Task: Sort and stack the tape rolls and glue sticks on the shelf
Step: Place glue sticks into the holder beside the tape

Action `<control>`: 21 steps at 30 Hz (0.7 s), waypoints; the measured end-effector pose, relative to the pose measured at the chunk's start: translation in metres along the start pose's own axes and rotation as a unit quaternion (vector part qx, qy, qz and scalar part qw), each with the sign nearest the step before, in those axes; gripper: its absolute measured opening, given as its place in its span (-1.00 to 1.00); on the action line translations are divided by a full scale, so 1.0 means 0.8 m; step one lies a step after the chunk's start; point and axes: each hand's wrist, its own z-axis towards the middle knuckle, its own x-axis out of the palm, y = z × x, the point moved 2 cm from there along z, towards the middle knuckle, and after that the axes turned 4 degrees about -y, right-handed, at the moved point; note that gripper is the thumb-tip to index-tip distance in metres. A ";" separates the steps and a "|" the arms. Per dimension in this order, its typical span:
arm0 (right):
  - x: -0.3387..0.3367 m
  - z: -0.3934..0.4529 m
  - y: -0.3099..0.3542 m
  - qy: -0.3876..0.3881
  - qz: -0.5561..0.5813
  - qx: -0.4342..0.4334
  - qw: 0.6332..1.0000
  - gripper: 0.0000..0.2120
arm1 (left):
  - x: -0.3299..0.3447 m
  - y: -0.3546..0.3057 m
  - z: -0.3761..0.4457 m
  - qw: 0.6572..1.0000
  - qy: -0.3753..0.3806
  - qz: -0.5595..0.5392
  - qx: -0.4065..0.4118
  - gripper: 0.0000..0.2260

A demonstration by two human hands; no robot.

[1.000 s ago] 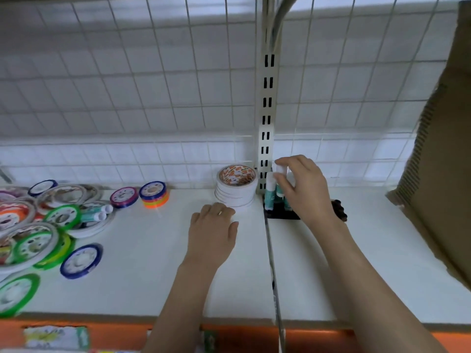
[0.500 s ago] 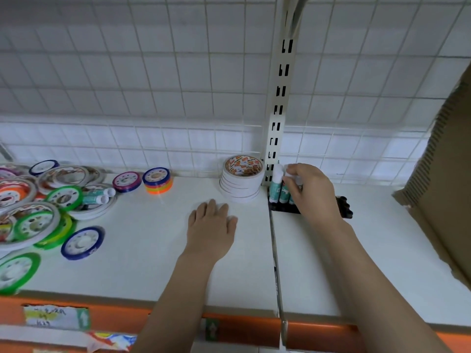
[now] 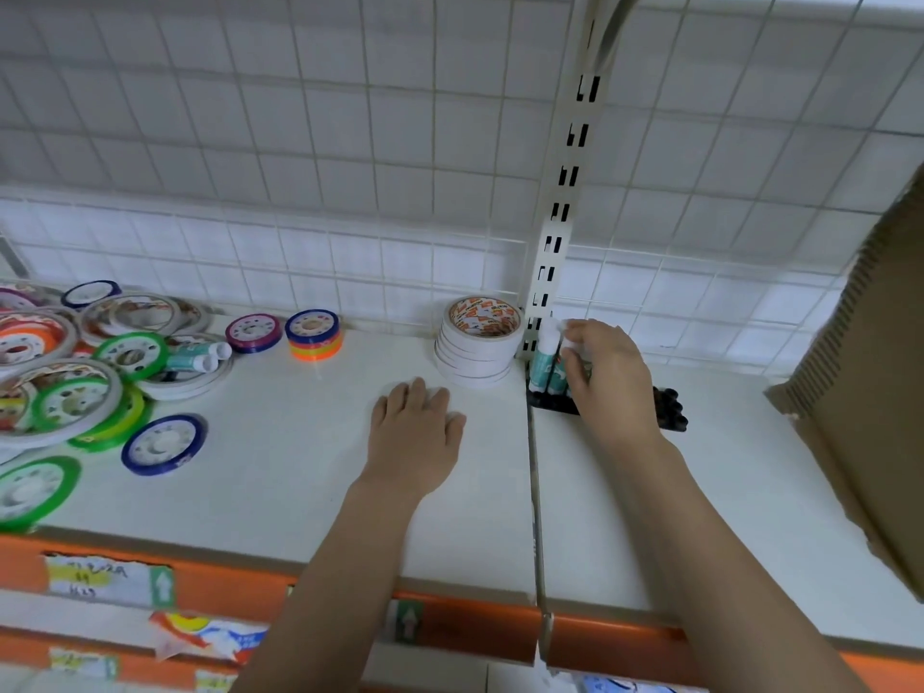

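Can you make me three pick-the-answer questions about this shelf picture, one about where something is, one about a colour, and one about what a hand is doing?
1. Where is the stack of white tape rolls?
A. Just left of the upright glue sticks
B. Inside the cardboard box
C. On the floor

2. What colour is the edge of the flat roll lying nearest the left hand?
A. Red
B. Dark blue
C. Yellow

3. What is the right hand doing?
A. Lying flat on the shelf
B. Hanging in the air
C. Holding a glue stick at the black holder

Answers: 1 A, the stack stands at the back beside the glue sticks. 2 B, its rim is dark blue. 3 C, its fingers curl round a glue stick; it is the left hand that lies flat.
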 end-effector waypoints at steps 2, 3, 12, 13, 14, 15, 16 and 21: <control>-0.001 0.000 0.001 0.012 -0.005 0.009 1.000 -0.80 | -0.001 0.002 -0.002 1.000 0.004 -0.008 0.002 -0.59; -0.002 0.001 0.002 0.019 -0.007 0.013 1.000 -0.78 | -0.002 0.003 -0.002 1.000 0.007 -0.015 0.003 -0.60; -0.003 -0.012 0.035 -0.015 -0.012 0.036 0.999 -0.60 | -0.024 0.031 -0.015 0.999 0.027 -0.038 0.025 -0.61; 0.001 -0.016 0.047 -0.029 -0.003 0.033 0.999 -0.61 | -0.028 0.040 -0.018 0.999 0.024 -0.034 0.024 -0.61; 0.007 -0.019 0.059 -0.038 0.003 0.029 0.999 -0.63 | -0.031 0.050 -0.022 0.999 0.021 -0.030 0.023 -0.61; 0.014 -0.024 0.073 -0.038 0.006 0.021 0.999 -0.64 | -0.035 0.060 -0.026 0.999 0.019 -0.028 0.022 -0.61; 0.023 -0.028 0.087 -0.028 0.006 0.013 0.999 -0.65 | -0.038 0.071 -0.030 0.999 0.016 -0.028 0.021 -0.61; 0.073 -0.051 0.166 0.061 -0.021 -0.020 0.998 -0.70 | -0.055 0.130 -0.048 0.999 -0.012 -0.041 0.017 -0.62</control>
